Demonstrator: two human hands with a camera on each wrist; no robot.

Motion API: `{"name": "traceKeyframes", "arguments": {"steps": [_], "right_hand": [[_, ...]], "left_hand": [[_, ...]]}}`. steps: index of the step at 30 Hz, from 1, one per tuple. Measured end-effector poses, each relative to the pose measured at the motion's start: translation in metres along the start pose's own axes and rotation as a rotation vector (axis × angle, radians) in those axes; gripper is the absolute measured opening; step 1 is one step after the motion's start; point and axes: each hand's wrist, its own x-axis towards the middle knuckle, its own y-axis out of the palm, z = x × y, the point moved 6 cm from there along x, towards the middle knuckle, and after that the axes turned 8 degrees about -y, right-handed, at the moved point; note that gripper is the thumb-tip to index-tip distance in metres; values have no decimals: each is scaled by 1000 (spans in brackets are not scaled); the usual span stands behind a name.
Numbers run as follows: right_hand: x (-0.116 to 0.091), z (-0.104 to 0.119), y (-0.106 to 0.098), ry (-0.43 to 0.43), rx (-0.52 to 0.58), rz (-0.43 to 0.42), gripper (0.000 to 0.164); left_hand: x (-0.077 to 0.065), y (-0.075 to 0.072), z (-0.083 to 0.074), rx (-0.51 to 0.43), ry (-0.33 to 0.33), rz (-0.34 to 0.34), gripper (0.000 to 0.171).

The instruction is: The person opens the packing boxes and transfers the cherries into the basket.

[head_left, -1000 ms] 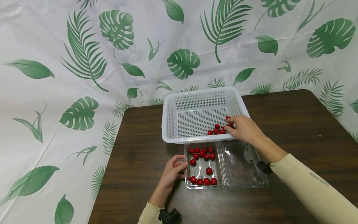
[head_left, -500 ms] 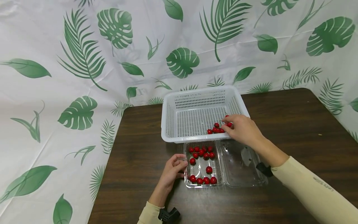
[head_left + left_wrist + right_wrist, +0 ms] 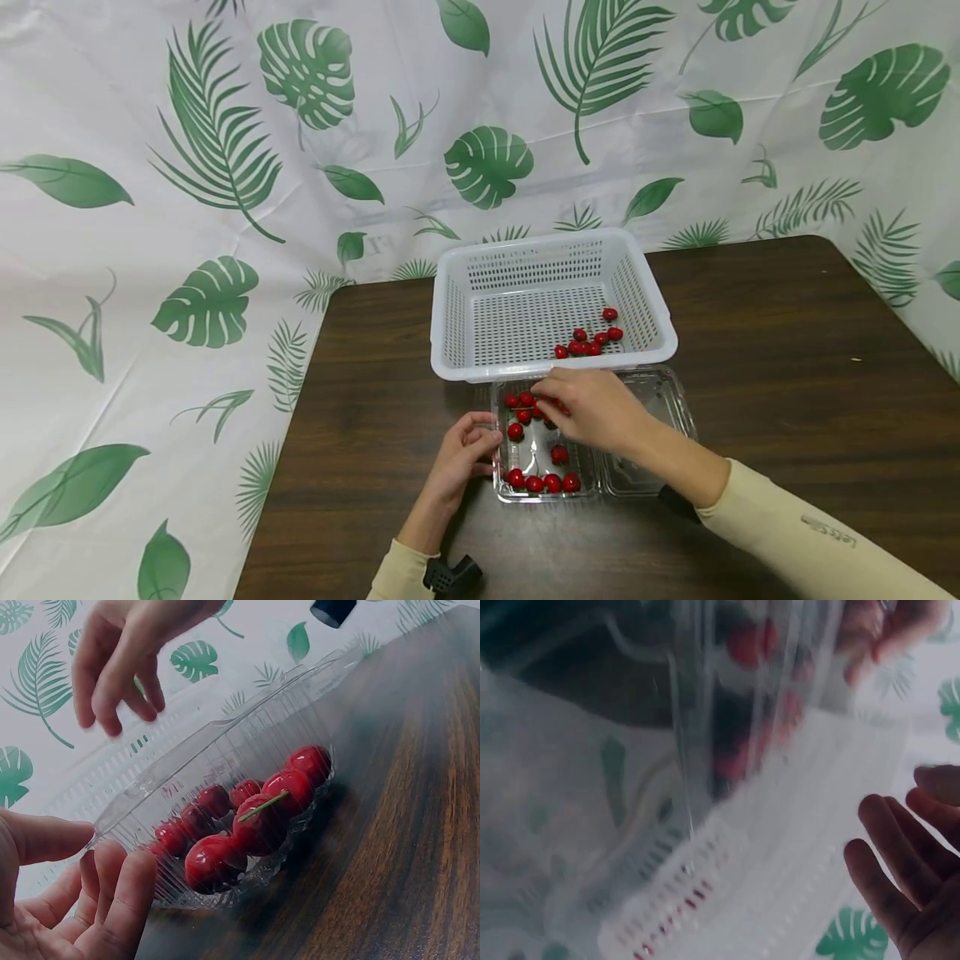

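Note:
A clear plastic clamshell box lies opened out on the table, with red cherries along its front and back ends. My left hand pinches the box's left rim; the left wrist view shows thumb and fingers on the clear edge. Over the back of the box hangs my right hand, covering some cherries there. Its fingers are loosely bent and spread from the thumb in the right wrist view, with nothing seen between them. A green stem shows on one cherry in the left wrist view.
A white perforated basket stands directly behind the box, with several cherries in its front right corner. The box's clear lid lies flat at right, partly under the right forearm. A leaf-print cloth hangs behind the dark wooden table.
My right hand has moved from the basket's right corner toward me and left, over the back of the box. The left hand stays at the box's rim.

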Motion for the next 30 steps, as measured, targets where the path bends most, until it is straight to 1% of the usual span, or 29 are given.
{"name": "traceKeyframes", "arguments": {"steps": [5,8,11,15,20,24,30], "right_hand": [[-3,5,34,16,18,165,27],[-3,4,52,7,18,217,30],[-3,3,63,-7,-17,251,33],[-3,2,69,-20,-62,268,35],[-3,4,71,-44,-44,268,27],[-5,5,75,-58,-15,315,22],[-10,7,77,-83,-14,368,25]], "left_hand": [[0,-1,0,1,3,-1,38],[-1,-1,0,-4,4,-4,37],[-2,-1,0,-7,6,-3,36],[-1,1,-1,-7,8,2,36],[-1,1,-1,-4,7,6,37],[-1,1,-1,-6,8,9,39],[-1,2,0,-18,9,10,38]]}}
